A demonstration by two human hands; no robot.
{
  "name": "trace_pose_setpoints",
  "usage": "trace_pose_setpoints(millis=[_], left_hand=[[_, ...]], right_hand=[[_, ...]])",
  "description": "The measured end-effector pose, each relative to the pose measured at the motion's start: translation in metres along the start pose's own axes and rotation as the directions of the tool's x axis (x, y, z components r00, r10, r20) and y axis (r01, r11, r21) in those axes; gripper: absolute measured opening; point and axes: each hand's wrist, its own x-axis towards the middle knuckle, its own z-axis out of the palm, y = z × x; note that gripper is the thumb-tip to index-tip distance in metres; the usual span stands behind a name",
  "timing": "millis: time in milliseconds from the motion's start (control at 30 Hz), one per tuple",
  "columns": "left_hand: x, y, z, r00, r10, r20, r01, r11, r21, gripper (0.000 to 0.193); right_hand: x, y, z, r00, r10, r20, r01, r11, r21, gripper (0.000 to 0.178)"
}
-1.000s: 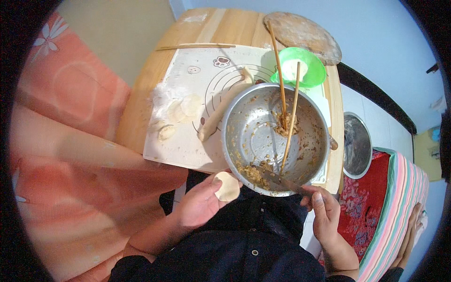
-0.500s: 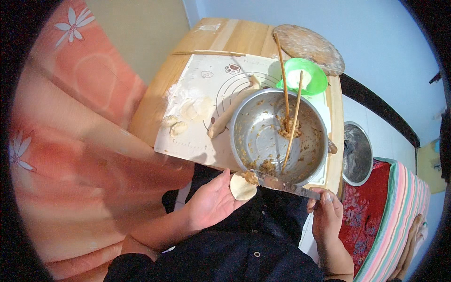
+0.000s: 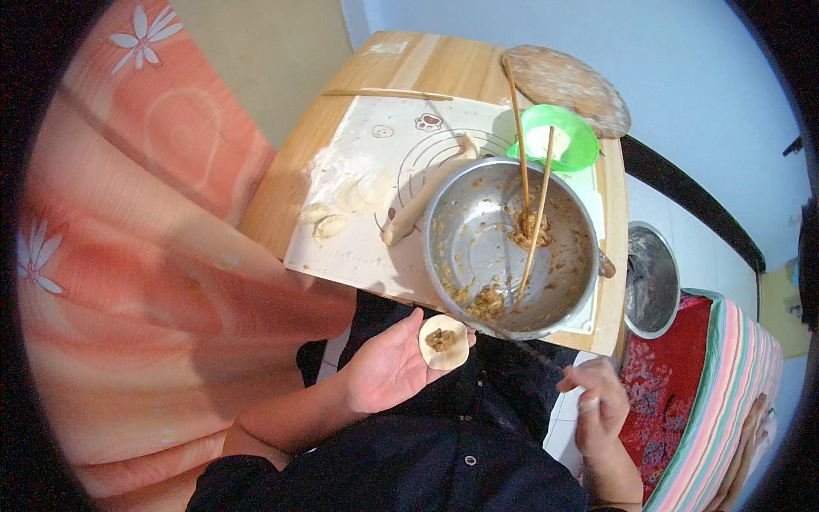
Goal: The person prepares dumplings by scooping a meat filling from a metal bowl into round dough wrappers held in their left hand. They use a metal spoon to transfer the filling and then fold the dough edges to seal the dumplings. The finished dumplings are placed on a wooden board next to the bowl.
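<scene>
On the fingers of my left hand (image 3: 384, 367), palm up, lies a round dough wrapper (image 3: 458, 356) with a lump of brown filling (image 3: 442, 340) in its middle. My right hand (image 3: 599, 397) is curled around the end of a flat metal knife (image 3: 527, 348), whose blade is smeared by motion and points toward the bowl's near rim. Just beyond both hands stands a large steel mixing bowl (image 3: 444, 277), smeared inside with filling. A clump of filling (image 3: 488, 302) sits by its near wall. Two chopsticks (image 3: 537, 235) lean in the bowl.
Left of the bowl, a white mat (image 3: 341, 260) bears a dough roll (image 3: 428, 203), flat wrappers (image 3: 367, 192) and folded dumplings (image 3: 330, 226). Behind are a green bowl (image 3: 582, 143) of flour and a round wooden board (image 3: 567, 85). A metal basin (image 3: 653, 294) stands right of the wooden table (image 3: 286, 200).
The filling has left the knife and now lies on the wrapper. My right hand has drawn slightly right and down with the knife. My left hand stays nearly in place.
</scene>
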Motion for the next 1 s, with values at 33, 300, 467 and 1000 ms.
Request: trace_pose_setpoints(millis=[33, 300, 467, 1000], left_hand=[[0.001, 0.0, 0.0, 1.0, -0.009, 0.0, 0.009, 1.0, 0.008, 0.052], [0.003, 0.003, -0.003, 0.998, -0.006, -0.065, 0.013, 0.993, 0.115, 0.057], [0.006, 0.005, -0.01, 0.999, -0.01, -0.038, 0.012, 0.999, 0.052, 0.053], [0.011, 0.002, 0.005, 1.0, -0.031, -0.005, 0.031, 0.998, 0.053, 0.053]], right_hand=[[0.001, 0.0, -0.002, 0.997, 0.056, -0.06, -0.055, 0.998, 0.016, 0.023], [0.037, 0.01, 0.0, 0.983, 0.183, 0.004, -0.177, 0.959, -0.222, 0.02], [0.042, 0.008, -0.003, 0.962, 0.266, 0.068, -0.241, 0.938, -0.249, 0.02], [0.03, 0.009, -0.005, 0.749, 0.663, 0.019, -0.591, 0.654, 0.473, 0.034]])
